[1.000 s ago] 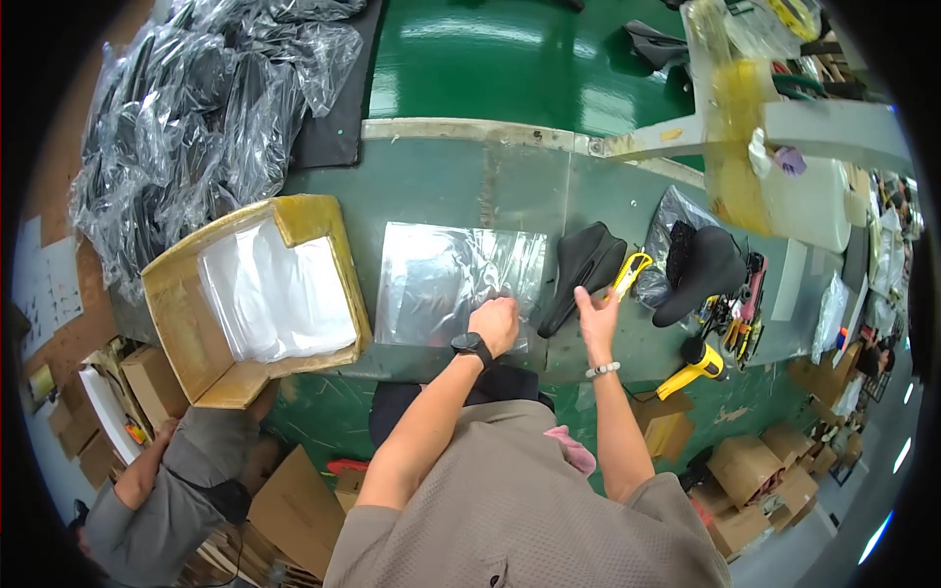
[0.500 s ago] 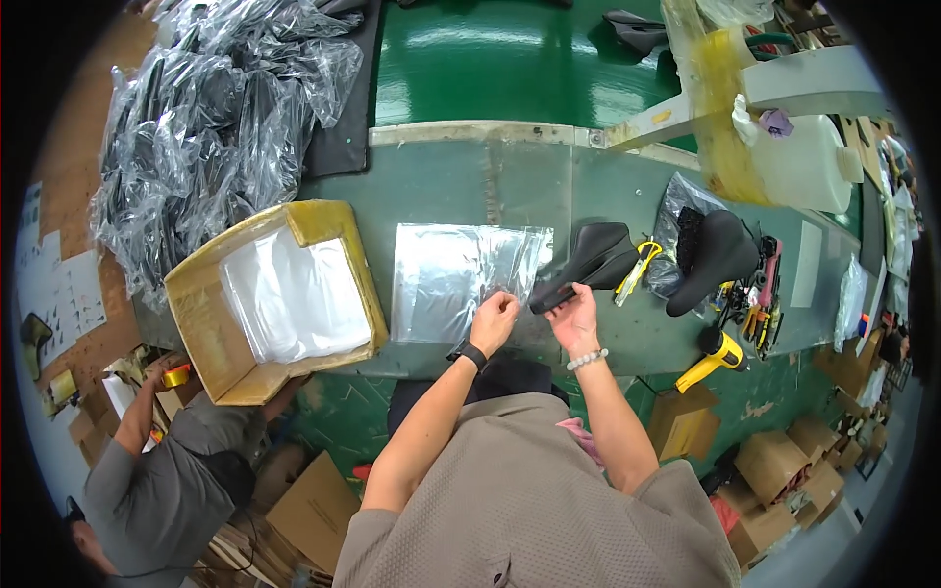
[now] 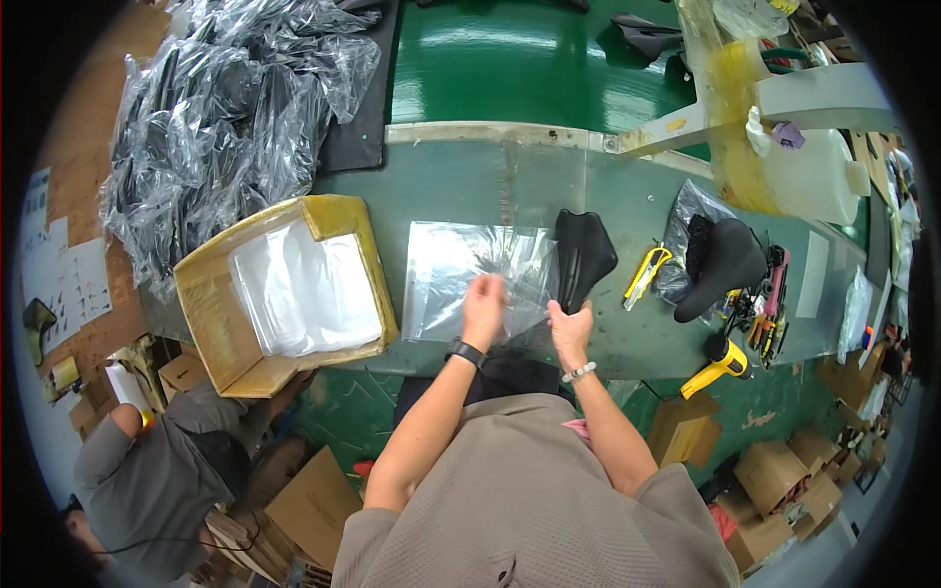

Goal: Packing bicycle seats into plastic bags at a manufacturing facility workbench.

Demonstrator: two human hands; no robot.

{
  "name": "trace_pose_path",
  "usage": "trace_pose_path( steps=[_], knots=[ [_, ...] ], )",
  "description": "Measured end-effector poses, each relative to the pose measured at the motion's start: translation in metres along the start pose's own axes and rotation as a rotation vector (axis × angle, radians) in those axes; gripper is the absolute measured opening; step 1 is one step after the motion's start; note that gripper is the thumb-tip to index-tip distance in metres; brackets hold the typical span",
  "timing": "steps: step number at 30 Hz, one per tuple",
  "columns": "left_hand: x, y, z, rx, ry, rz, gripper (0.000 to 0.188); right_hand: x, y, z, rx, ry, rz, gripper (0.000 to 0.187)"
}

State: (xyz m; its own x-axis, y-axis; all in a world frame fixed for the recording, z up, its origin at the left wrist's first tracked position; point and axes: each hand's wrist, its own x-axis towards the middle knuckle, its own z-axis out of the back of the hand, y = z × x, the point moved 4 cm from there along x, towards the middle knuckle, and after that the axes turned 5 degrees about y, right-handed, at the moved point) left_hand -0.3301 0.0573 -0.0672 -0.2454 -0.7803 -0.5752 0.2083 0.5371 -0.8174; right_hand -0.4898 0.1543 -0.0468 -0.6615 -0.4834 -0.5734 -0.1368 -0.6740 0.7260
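Far left I see a co-worker in a grey top [image 3: 162,470] crouched below the tabletop's edge among brown cartons [image 3: 309,505]. Above that person, a heap of clear-wrapped black goods [image 3: 225,127] spills over the tabletop's upper-left corner. Just right of the heap stands an open cardboard box [image 3: 211,294] lined with a stack of clear bags [image 3: 304,289]; its yellow-taped flap sits close beside the bag I am working on.

That clear plastic bag [image 3: 461,269] lies flat on the grey-green tabletop [image 3: 627,343], right in front of me. My left hand [image 3: 483,306], with a black watch at the wrist, rests on the bag's lower right part, fingers curled and pinching the film. My right hand [image 3: 571,328], with a bead bracelet at the wrist, is closed around the narrow nose of a black bicycle saddle [image 3: 581,257]. The saddle's broad end points away from me and it overlaps the bag's right edge; I cannot tell whether any of it is inside the film.

Further right, a yellow utility knife [image 3: 645,274] lies just beside the saddle. Past it, a second black saddle [image 3: 727,263] sits on another crumpled bag [image 3: 686,220], with a cluster of hand tools [image 3: 767,309] next to it and a yellow power tool [image 3: 720,361] near the tabletop's front edge. A white plastic jug [image 3: 809,176] stands behind them. Beyond the tabletop lies a green surface [image 3: 529,59] with another dark saddle [image 3: 645,34] on it. More cartons [image 3: 784,480] crowd the floor at lower right.
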Motion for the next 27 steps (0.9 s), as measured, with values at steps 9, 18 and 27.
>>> trace_pose_path(
  steps=[9, 18, 27],
  knots=[
    [0.020, -0.004, 0.027, -0.127, 0.005, 0.028, 0.022, -0.035, 0.046, 0.019, -0.114, 0.067, 0.347, 0.035],
    [-0.023, -0.100, 0.011, 0.338, -0.114, -0.484, 0.014, -0.049, 0.050, -0.017, -0.925, 0.463, 0.388, 0.039],
    [-0.078, -0.166, 0.028, 0.757, 0.081, -0.744, 0.002, -0.024, 0.089, 0.013, 0.698, 0.899, -0.274, 0.026]
  ],
)
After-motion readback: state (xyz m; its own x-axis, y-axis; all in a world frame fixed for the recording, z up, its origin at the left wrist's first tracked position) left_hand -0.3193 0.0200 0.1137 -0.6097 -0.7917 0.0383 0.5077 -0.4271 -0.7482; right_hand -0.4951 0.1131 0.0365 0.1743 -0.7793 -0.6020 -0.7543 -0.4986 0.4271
